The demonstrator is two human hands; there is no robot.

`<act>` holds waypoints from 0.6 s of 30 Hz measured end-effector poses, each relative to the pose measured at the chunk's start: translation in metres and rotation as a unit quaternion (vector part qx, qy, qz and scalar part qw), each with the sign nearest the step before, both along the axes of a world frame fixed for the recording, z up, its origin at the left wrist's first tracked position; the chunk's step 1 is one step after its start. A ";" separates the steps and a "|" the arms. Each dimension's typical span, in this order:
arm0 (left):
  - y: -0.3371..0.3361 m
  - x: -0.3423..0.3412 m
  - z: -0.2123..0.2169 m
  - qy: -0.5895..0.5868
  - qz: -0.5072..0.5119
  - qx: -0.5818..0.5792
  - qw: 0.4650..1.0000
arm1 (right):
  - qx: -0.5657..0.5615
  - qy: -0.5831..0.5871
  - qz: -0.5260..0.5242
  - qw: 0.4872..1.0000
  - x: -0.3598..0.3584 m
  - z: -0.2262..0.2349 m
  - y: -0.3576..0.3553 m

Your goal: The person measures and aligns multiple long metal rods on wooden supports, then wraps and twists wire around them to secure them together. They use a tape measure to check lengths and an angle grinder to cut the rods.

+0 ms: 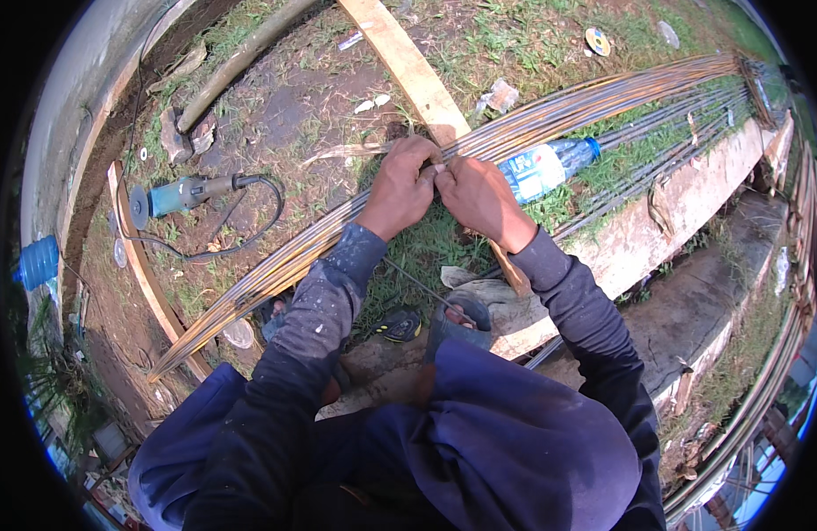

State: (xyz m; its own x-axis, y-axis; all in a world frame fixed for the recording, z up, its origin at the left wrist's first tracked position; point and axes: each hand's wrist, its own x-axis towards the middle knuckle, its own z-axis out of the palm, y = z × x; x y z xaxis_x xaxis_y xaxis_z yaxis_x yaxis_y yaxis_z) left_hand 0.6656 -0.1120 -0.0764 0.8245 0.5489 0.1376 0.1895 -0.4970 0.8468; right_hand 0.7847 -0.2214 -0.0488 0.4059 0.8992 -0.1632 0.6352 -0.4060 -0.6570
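A long bundle of rusty steel rods (276, 265) runs across the grass from lower left to upper right, resting on a wooden plank (408, 66). My left hand (400, 186) and my right hand (479, 196) meet side by side on top of the bundle where it crosses the plank, fingers curled tight on the rods; whatever small thing is pinched between them is hidden. A thin dark wire (417, 283) trails from under my hands toward my knees.
A blue angle grinder (178, 195) with a black cord lies on the dirt at left. A plastic water bottle (546, 166) lies beside the rods at right. A pale board (683, 208) and more rods (763, 389) line the right side. A blue jug (38, 262) stands far left.
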 end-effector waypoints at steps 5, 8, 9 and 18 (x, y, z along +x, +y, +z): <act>-0.001 0.001 0.001 0.008 0.018 -0.031 0.999 | -0.018 -0.036 0.040 0.998 -0.002 -0.009 -0.016; 0.002 0.001 0.000 0.016 0.018 -0.052 0.998 | -0.019 -0.057 0.086 0.994 0.005 -0.005 -0.019; 0.002 0.002 0.001 0.015 0.026 -0.064 0.998 | -0.016 -0.067 0.102 0.992 0.010 -0.005 -0.019; 0.023 0.016 0.014 0.041 -0.087 0.005 0.995 | -0.003 -0.094 0.000 0.996 -0.025 -0.011 -0.015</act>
